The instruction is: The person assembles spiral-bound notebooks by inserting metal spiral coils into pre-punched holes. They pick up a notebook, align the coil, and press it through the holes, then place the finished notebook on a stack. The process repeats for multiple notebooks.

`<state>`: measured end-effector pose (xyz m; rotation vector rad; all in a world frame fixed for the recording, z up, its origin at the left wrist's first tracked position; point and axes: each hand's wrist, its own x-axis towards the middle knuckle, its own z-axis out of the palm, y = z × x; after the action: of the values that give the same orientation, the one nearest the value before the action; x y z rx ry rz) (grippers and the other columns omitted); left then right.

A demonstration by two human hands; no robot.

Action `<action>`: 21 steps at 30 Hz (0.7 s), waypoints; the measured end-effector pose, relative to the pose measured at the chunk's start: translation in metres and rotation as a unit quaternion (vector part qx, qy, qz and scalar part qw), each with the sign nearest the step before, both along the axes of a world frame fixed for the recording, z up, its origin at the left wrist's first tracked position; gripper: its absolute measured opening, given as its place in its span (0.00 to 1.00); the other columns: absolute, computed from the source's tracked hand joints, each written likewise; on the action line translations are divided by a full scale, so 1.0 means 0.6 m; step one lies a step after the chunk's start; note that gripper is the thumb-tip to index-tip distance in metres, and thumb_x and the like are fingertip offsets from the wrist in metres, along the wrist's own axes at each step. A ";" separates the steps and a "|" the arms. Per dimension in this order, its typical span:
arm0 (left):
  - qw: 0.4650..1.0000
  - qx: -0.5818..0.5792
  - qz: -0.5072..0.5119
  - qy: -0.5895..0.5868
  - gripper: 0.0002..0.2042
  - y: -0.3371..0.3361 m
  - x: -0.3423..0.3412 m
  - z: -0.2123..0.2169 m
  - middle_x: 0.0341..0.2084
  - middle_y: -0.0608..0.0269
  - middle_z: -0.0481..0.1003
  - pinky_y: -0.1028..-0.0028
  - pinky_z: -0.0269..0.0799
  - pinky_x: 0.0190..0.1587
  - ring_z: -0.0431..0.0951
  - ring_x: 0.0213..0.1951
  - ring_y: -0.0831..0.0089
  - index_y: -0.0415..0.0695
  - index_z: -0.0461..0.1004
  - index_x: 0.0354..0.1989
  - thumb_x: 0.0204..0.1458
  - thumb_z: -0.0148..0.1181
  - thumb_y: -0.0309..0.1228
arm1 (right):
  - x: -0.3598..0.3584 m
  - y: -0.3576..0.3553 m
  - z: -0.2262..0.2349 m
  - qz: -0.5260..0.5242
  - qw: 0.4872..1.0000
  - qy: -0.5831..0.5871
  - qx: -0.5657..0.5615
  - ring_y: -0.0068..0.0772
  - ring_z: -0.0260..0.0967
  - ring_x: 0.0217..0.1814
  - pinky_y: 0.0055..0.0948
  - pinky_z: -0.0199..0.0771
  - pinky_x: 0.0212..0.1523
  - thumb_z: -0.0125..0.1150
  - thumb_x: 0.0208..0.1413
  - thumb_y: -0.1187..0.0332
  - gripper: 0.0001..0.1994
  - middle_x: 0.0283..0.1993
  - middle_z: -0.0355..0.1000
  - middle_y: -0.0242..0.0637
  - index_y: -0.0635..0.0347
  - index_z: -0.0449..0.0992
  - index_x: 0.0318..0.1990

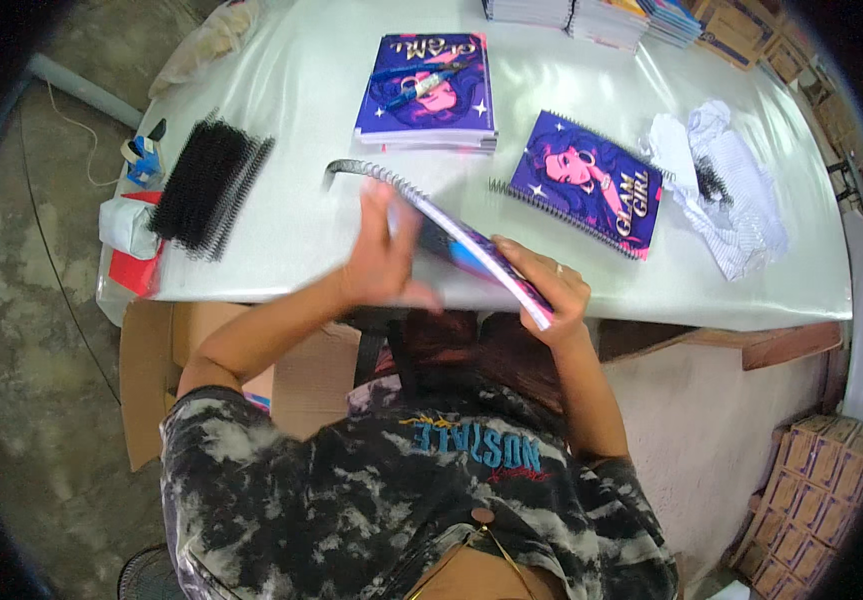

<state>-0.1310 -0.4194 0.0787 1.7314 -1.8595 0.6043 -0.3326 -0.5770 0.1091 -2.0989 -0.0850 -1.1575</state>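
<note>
A notebook [496, 262] is tilted on edge above the table's front edge, gripped at its lower right end by my right hand [556, 290]. A black spiral coil [401, 186] runs along its upper edge, and the coil's free end curls out past the far left corner. My left hand [383, 255], slightly blurred, has its fingers apart beside the coil, with the fingertips close to or touching it. To the right lies a purple spiral notebook [586, 180] with a drawn figure on its cover; a length of coil sticks out at its left corner.
A stack of purple books [426, 105] with a blue-handled tool [421, 88] on top sits at the back. Left are a pile of black coils [209, 185] and a blue tape dispenser [141, 160]; right, a crumpled cloth [731, 190]. An open cardboard box [301, 385] stands below the table.
</note>
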 end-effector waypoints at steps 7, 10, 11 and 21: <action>0.936 -0.325 0.000 0.138 0.54 -0.069 0.028 0.058 0.64 0.43 0.37 0.48 0.31 0.62 0.37 0.65 0.47 0.37 0.39 0.64 0.39 0.47 0.69 | 0.007 0.018 0.001 0.056 0.998 -0.004 -0.015 0.44 0.75 0.39 0.31 0.75 0.39 0.50 0.55 0.61 0.19 0.40 0.73 0.53 0.73 0.73 0.41; 0.986 -0.130 -0.086 -0.056 0.50 -0.019 -0.038 0.027 0.56 0.40 0.56 0.41 0.35 0.60 0.43 0.63 0.42 0.30 0.51 0.59 0.41 0.44 0.69 | 0.000 -0.009 -0.006 0.038 0.999 0.001 0.005 0.45 0.74 0.42 0.32 0.75 0.43 0.62 0.44 0.73 0.15 0.41 0.73 0.53 0.72 0.74 0.41; 0.966 -0.162 -0.115 -0.167 0.51 -0.022 -0.028 0.052 0.57 0.37 0.55 0.39 0.34 0.59 0.41 0.63 0.38 0.28 0.50 0.59 0.42 0.41 0.69 | -0.003 -0.012 -0.008 0.041 0.999 -0.005 0.011 0.45 0.74 0.42 0.32 0.75 0.42 0.62 0.44 0.73 0.15 0.41 0.73 0.53 0.72 0.74 0.41; 0.976 -0.191 -0.015 -0.108 0.59 -0.030 -0.008 0.084 0.63 0.39 0.34 0.43 0.21 0.60 0.33 0.63 0.38 0.38 0.36 0.65 0.33 0.43 0.75 | 0.009 -0.014 0.007 0.044 0.998 -0.024 -0.027 0.43 0.75 0.39 0.30 0.75 0.39 0.57 0.49 0.69 0.15 0.39 0.74 0.52 0.73 0.73 0.41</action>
<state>-0.1359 -0.4375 0.1290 1.4278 -1.7613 1.0948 -0.3269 -0.5853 0.1134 -2.0933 -0.2298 -1.1641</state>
